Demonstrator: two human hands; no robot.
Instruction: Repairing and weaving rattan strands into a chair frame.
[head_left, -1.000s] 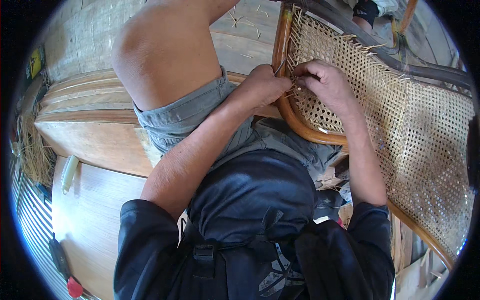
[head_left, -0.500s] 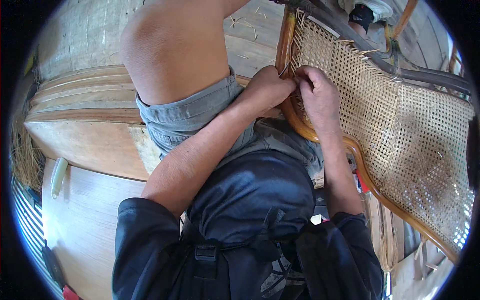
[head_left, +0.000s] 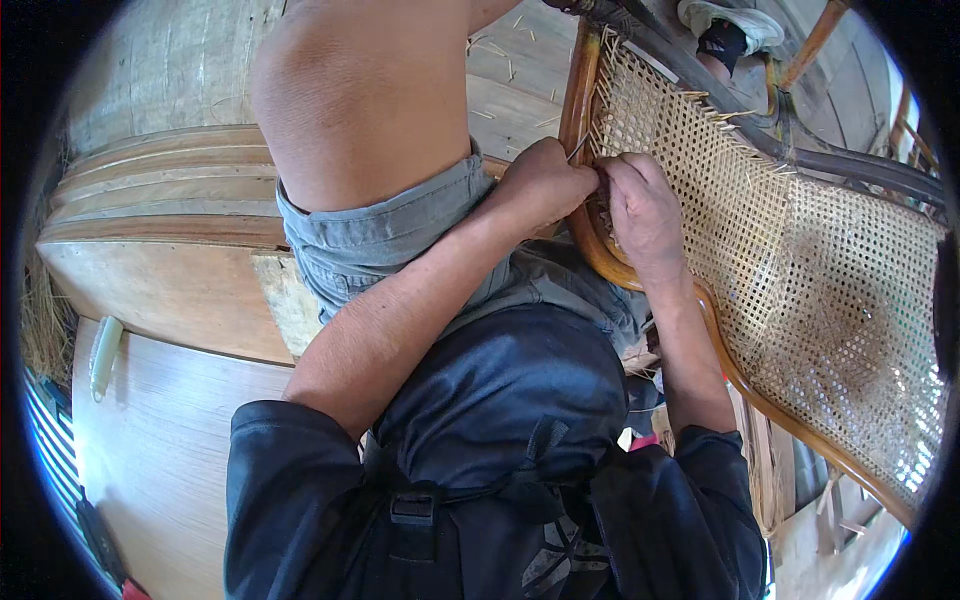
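The woven cane panel [head_left: 735, 215] of a chair lies to my right, set in a curved brown wooden frame [head_left: 606, 262]. Against the frame's left side, my left hand [head_left: 545, 190] is closed, and a thin metallic rod [head_left: 577, 147] pokes out above its fingers. My right hand [head_left: 645, 215] is pinched at the weave's edge beside it, the fingertips almost meeting those of the left. What the right fingers hold is hidden. Short loose cane ends [head_left: 720, 118] stick out along the panel's top edge.
My bare knee [head_left: 350, 110] rises left of the hands. Curved wooden boards [head_left: 165, 190] and a pale board with a light-coloured cylindrical object [head_left: 105, 355] stand farther left. Cane scraps lie on the floor ahead. Another person's shoe [head_left: 745, 25] shows beyond the chair's dark rail [head_left: 860, 170].
Both hands have shifted slightly down and stay at the same frame edge. The rod above my left hand shows a little more. The whole view has moved slightly.
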